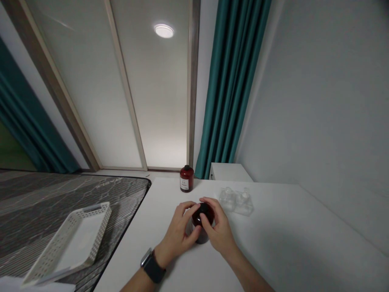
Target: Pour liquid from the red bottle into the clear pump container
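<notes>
A dark reddish-brown bottle (197, 219) with a black top stands on the white table, between my two hands. My left hand (180, 230), with a dark smartwatch on its wrist, curves around the bottle's left side, fingers near the top and thumb lower down. From the right, my right hand (219, 228) wraps the bottle, its thumb lying across the front. Fingers cover much of the bottle, so its label cannot be seen. A second red-brown bottle (186, 179) with a black cap and white label stands upright at the table's far edge.
Clear plastic packaging (236, 201) lies on the white table (273, 243), right of my hands. To the left, a white perforated basket (101, 227) rests on a grey striped surface (127, 198). Behind the table are a white cabinet (231, 172), teal curtain (232, 89) and frosted sliding door (164, 101).
</notes>
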Demonstrator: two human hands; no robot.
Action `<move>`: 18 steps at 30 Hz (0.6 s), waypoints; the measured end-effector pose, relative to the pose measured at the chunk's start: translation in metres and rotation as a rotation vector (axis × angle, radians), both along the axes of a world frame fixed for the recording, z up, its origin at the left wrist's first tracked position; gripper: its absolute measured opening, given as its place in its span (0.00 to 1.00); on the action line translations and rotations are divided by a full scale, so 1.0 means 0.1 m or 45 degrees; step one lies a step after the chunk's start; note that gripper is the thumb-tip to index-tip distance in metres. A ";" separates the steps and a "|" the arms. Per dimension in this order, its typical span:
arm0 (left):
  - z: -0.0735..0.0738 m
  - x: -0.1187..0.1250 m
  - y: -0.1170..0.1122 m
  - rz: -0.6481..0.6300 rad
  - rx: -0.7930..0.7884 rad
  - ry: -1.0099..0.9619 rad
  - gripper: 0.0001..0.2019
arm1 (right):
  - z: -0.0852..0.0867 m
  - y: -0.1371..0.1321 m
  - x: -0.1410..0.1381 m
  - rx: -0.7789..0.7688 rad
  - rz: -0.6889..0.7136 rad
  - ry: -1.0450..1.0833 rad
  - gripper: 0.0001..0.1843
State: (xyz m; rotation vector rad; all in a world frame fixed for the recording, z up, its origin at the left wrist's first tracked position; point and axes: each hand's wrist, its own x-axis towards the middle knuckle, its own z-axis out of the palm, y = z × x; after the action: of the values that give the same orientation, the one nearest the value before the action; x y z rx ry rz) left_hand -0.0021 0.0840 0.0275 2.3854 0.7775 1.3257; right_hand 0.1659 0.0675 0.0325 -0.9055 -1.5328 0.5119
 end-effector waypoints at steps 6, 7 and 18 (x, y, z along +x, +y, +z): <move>-0.01 0.00 0.00 -0.002 -0.009 -0.002 0.27 | -0.01 0.00 0.00 0.032 -0.083 0.000 0.21; -0.01 -0.01 0.00 -0.006 -0.010 -0.003 0.27 | -0.01 0.00 0.00 0.030 -0.067 -0.005 0.21; -0.03 -0.01 0.00 0.006 -0.001 0.008 0.27 | -0.04 0.00 -0.01 -0.046 -0.012 0.013 0.22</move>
State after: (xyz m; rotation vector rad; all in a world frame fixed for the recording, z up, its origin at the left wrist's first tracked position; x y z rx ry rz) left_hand -0.0026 0.0841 0.0242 2.3898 0.7861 1.3202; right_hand 0.1650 0.0678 0.0286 -0.9364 -1.5133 0.5382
